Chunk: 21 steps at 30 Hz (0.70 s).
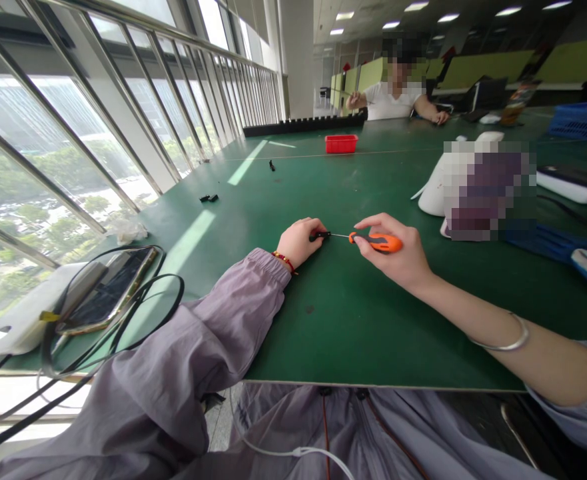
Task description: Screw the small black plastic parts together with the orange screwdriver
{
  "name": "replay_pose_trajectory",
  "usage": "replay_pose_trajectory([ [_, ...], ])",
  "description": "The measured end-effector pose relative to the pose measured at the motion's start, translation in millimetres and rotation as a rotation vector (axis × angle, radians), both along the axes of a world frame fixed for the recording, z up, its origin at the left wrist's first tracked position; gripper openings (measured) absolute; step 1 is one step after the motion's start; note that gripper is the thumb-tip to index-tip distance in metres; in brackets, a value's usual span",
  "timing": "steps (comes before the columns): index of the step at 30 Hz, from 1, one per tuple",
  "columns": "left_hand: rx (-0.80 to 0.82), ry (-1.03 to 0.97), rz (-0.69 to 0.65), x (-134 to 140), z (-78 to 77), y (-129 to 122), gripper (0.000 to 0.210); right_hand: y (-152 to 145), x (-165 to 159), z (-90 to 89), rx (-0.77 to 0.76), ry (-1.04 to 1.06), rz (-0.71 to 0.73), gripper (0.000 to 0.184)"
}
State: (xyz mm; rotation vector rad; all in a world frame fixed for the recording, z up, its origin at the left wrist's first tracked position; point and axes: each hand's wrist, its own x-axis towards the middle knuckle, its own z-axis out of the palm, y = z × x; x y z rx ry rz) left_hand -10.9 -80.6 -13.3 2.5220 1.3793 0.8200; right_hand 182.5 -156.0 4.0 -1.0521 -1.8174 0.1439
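My left hand (300,241) rests on the green table (333,320) with its fingers closed on a small black part (320,236). An orange and dark grey screwdriver (386,243) lies in the grip of my right hand (398,253), held between thumb and fingers. Its thin metal shaft points left, and the tip meets the right end of the black part. Whether the tip sits in a screw is too small to make out.
Farther off are small black pieces (208,198), another black piece (272,165), a red bin (341,144) and a long black rack (303,125). Phone (110,290) and cables lie left. A white object (436,183) stands right. Someone (393,100) sits opposite.
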Motion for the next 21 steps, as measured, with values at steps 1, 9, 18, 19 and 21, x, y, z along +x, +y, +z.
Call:
replay_pose_trajectory([
  [1, -0.003, 0.000, 0.001, 0.0, 0.3, -0.2, 0.017, 0.5, -0.1, 0.0, 0.030, 0.021, -0.005, 0.016],
  [9, 0.003, 0.005, -0.008, -0.2, 0.9, -0.8, 0.017, 0.9, 0.8, 1.5, -0.039, 0.032, -0.023, 0.017],
  [18, 0.004, 0.016, 0.002, 0.3, 2.0, -2.1, 0.017, 1.2, -0.6, -0.6, 0.060, 0.090, 0.010, 0.034],
  [19, 0.003, 0.016, 0.000, 0.3, 2.0, -2.0, 0.017, 2.1, -0.4, -1.2, 0.070, 0.104, 0.017, 0.041],
  [21, 0.002, 0.016, -0.003, 0.1, 1.5, -1.5, 0.017, 2.8, -0.1, -1.9, 0.059, 0.098, 0.014, 0.049],
])
